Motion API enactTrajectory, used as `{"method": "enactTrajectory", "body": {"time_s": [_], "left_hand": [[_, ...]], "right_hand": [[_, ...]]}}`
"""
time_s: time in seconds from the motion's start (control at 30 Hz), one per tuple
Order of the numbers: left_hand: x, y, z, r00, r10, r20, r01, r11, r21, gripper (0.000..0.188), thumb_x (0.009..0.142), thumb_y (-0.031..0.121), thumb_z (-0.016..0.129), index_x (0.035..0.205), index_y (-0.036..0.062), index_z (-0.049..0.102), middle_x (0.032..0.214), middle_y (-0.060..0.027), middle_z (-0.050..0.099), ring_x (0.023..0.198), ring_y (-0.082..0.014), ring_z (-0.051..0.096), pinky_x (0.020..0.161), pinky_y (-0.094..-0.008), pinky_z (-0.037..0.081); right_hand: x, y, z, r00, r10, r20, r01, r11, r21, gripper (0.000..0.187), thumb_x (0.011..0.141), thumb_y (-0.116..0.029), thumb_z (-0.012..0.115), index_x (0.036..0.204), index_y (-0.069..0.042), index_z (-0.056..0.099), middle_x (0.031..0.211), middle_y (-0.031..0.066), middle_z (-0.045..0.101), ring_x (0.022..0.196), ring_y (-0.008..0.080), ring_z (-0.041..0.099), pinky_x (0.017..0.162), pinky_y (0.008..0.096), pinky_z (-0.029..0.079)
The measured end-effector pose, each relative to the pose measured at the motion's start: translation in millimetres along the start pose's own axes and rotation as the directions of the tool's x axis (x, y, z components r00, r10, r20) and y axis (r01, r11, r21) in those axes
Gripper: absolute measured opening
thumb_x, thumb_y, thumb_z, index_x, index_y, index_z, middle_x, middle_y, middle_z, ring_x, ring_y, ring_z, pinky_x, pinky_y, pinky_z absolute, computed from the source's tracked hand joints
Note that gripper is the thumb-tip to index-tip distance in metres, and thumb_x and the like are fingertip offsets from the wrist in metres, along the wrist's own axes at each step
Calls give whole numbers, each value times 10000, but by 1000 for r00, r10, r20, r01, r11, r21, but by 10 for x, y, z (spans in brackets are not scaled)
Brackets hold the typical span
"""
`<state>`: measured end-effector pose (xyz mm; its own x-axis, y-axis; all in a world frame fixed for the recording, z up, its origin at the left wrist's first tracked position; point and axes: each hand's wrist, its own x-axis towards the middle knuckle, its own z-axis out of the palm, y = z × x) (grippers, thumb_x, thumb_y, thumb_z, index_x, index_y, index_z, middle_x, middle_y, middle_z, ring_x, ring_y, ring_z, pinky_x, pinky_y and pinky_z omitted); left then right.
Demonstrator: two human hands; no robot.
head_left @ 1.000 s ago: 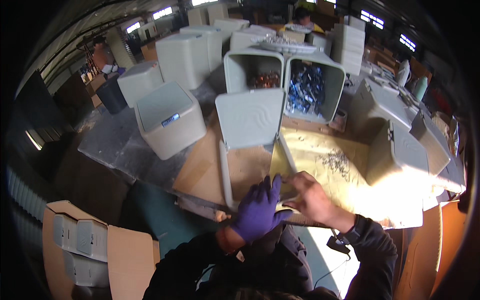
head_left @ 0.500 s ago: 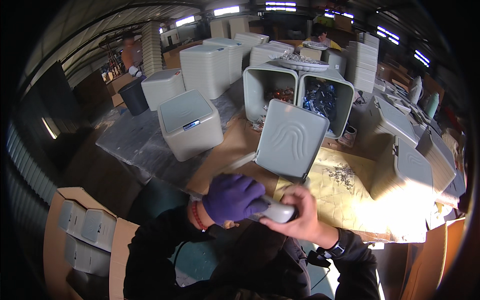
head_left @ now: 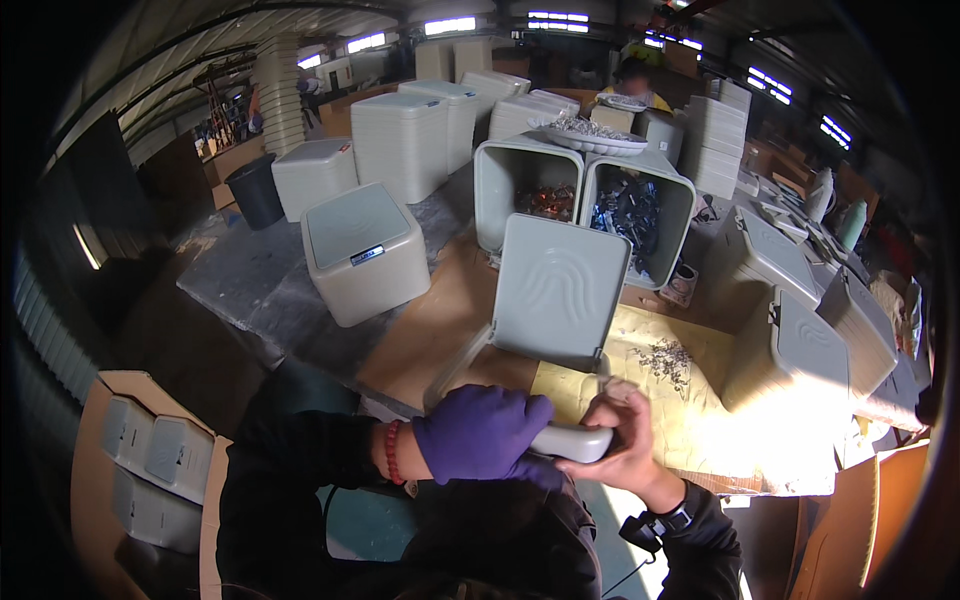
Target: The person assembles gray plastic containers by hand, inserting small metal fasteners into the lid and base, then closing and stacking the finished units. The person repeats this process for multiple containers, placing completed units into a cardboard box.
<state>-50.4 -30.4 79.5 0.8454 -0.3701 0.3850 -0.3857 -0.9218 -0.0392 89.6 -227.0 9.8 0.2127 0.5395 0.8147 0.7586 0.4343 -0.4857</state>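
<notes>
Near the lower centre of the frame, the left hand (head_left: 485, 435), in a purple glove, and the bare right hand (head_left: 628, 440) grasp the near edge of a pale grey rim (head_left: 575, 443). The left hand's fingers curl over the edge; the right hand's grip wraps the rounded corner beside it. Its lid (head_left: 560, 285) stands raised behind the hands, at the centre of the frame, with curved ridges on the side in view. A red bracelet (head_left: 392, 455) circles the left wrist.

Right of the lid, small metal parts (head_left: 665, 363) lie scattered on a yellow sheet (head_left: 710, 350), brightly sunlit toward the lower right. Above the lid, two bins lie side by side, mouths facing the camera: the left bin (head_left: 480, 195) holds orange pieces (head_left: 548, 202), the right bin (head_left: 685, 235) blue ones (head_left: 628, 215). A heaped plate (head_left: 597, 144) rests on top. A closed bin (head_left: 365, 255) stands left of centre on the dark table (head_left: 245, 275). At lower left, a carton (head_left: 90, 470) contains more bins (head_left: 160, 510). A co-worker (head_left: 633, 85) shows at the top, right of centre.
</notes>
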Motion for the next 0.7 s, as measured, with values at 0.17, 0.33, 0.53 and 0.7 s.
{"method": "enactTrajectory", "body": {"time_s": [0.17, 0.33, 0.53, 0.7], "left_hand": [[78, -110, 4, 946, 152, -285, -7, 893, 450, 591, 812, 400, 708, 1281, 51, 618, 907, -15, 629, 730, -153, 617, 666, -315, 494], [-46, 36, 12, 997, 43, -56, -20, 933, 360, 439, 820, 400, 719, 1151, 118, 659, 844, 3, 599, 664, -159, 575, 589, -318, 467], [821, -641, -263, 942, 48, -333, 77, 933, 353, 924, 856, 602, 664, 1509, 1, 404, 1493, -277, 454, 1031, -396, 671, 938, -477, 535], [805, -1086, -12, 925, -187, -329, 258, 948, 185, 863, 852, 620, 671, 1431, 6, 488, 1217, -171, 627, 1049, -353, 603, 906, -486, 469]], "right_hand": [[86, 40, -123, 986, 156, -61, -155, 988, 25, 1186, 630, -122, 989, 1514, -27, 203, 796, 31, 586, 753, 140, 587, 893, 338, 464], [33, 8, -184, 983, 146, 109, -152, 987, 46, 1216, 671, -139, 966, 1551, -1, 140, 743, 42, 583, 725, 167, 598, 759, 329, 481], [-182, 190, -198, 920, 252, 300, -88, 879, -468, 1247, 756, -156, 891, 1594, 41, -12, 1556, 317, 320, 1448, 448, 336, 1183, 514, 306], [-341, 226, -267, 861, 502, 78, -486, 859, -163, 1329, 766, -222, 888, 1626, -128, -121, 1705, 183, -84, 1575, 370, 17, 1222, 576, 170]]}}
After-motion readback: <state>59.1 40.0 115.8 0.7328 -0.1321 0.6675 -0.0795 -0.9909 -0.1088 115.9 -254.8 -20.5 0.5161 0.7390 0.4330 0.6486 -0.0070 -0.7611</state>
